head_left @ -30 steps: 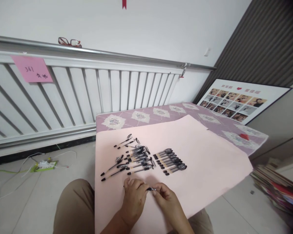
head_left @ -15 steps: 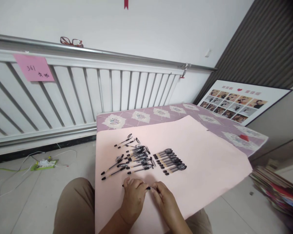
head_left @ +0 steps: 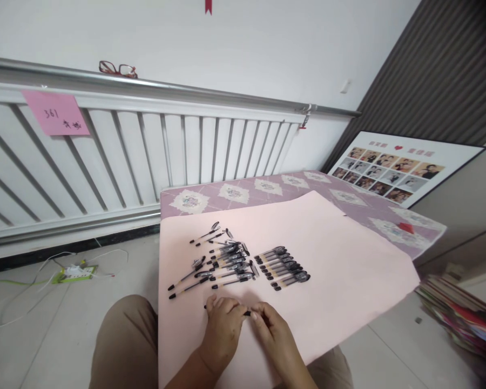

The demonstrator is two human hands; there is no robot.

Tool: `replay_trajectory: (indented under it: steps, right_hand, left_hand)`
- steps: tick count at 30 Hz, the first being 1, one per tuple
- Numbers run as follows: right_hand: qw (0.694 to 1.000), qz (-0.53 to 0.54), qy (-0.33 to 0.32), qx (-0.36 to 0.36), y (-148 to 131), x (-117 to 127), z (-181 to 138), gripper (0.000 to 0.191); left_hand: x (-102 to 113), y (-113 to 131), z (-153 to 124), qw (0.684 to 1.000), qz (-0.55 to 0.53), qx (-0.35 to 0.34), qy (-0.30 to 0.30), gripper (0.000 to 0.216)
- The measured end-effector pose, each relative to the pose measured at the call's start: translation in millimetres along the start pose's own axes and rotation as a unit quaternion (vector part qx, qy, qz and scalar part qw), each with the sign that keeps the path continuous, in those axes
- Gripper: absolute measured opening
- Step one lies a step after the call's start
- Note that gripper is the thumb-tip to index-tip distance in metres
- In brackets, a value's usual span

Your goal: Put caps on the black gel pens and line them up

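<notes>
My left hand point(head_left: 222, 329) and my right hand point(head_left: 273, 335) meet at the near edge of a pink sheet point(head_left: 348, 259), both closed on one black pen point(head_left: 247, 313) held between the fingertips. Its end sticks out left of my left hand. Just beyond the hands lies a loose pile of black pens point(head_left: 222, 262), some with caps off. To its right, several capped pens point(head_left: 281, 267) lie side by side in a neat row.
The pink sheet covers a table with a purple patterned cloth point(head_left: 235, 193). A white radiator point(head_left: 125, 156) runs behind, with red glasses point(head_left: 117, 69) on top and a pink note point(head_left: 56, 112). A photo board point(head_left: 400, 167) leans at right. Cables point(head_left: 73, 270) lie on the floor at left.
My hands have drawn closer together on the pen, and the gap showing the pen between them has shrunk. The pens on the sheet have not moved.
</notes>
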State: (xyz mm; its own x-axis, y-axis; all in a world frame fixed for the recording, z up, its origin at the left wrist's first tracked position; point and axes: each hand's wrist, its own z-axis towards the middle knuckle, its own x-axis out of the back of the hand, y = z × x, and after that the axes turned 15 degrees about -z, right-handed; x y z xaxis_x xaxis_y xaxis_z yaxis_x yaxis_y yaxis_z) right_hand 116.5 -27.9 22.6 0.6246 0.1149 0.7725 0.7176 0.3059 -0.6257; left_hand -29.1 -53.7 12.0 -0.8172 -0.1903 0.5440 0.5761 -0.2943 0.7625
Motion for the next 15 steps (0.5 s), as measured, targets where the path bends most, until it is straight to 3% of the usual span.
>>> replay_trajectory:
  steps: [5,15]
  right_hand:
    - [0.998,0.059,-0.009,-0.012,3.2,-4.0,0.6,0.013]
    - [1.000,-0.026,-0.001,-0.012,0.0,-5.5,1.0,0.027]
  left_hand:
    - [-1.1,-1.2,-0.7,1.000,0.002,0.000,0.005,0.024]
    - [-3.3,-4.4,-2.3,1.000,-0.014,-0.010,0.010,0.021]
